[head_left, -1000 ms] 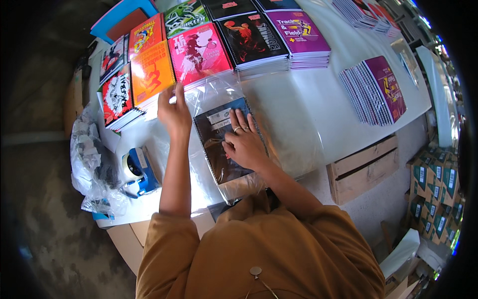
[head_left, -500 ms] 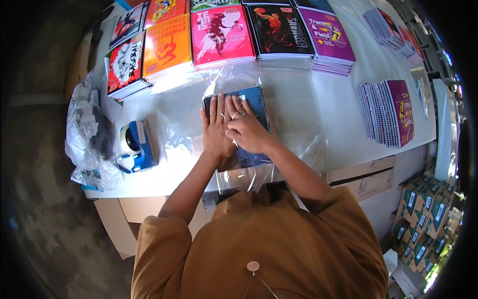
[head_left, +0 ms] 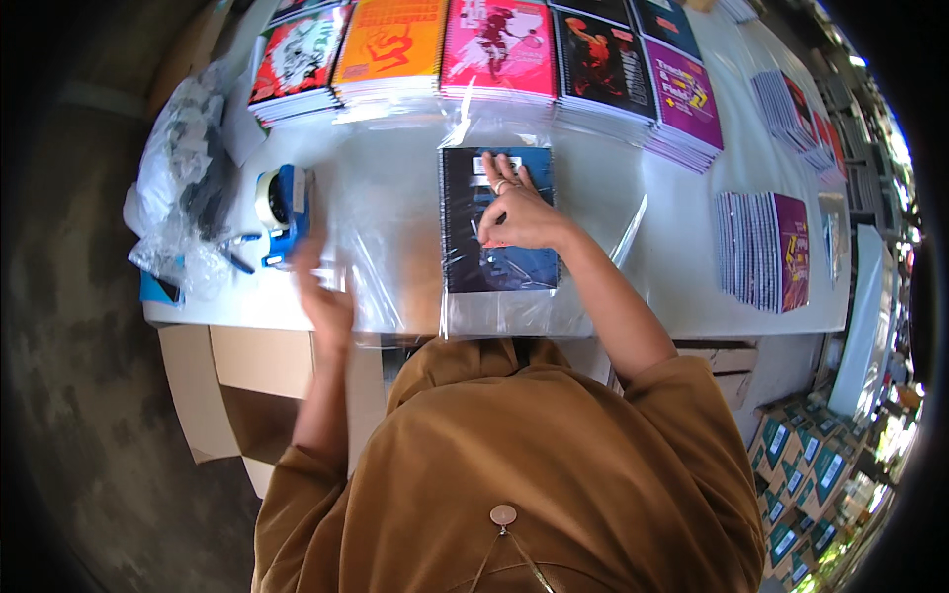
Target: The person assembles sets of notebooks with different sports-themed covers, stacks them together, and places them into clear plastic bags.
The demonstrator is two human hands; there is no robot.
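Observation:
A dark blue and black spiral notebook point(head_left: 465, 252) lies at the table's near edge, with clear plastic film point(head_left: 381, 287) spread around it. On its cover rests my right hand point(head_left: 524, 212), a ring on one finger. Several of that hand's fingers stretch over the cover, while the thumb and forefinger are pinched; a tiny reddish bit shows there, too small to name. My left hand point(head_left: 326, 301) is off the notebook, beside a blue tape dispenser point(head_left: 289, 212) with a roll of tape. Motion smears its fingers, so I cannot see whether it touches the dispenser.
Stacks of sports-themed notebooks point(head_left: 497, 49) line the far side. More notebook stacks point(head_left: 761, 252) stand at the right. Crumpled clear plastic point(head_left: 183, 168) lies at the left edge, near a dark-handled tool point(head_left: 237, 255). Below are an open cardboard box point(head_left: 262, 361) and stacked cartons point(head_left: 806, 465).
My left hand has lifted off the notebook and moved left to the tape dispenser. My right hand stays on the notebook. The whole view has shifted a little.

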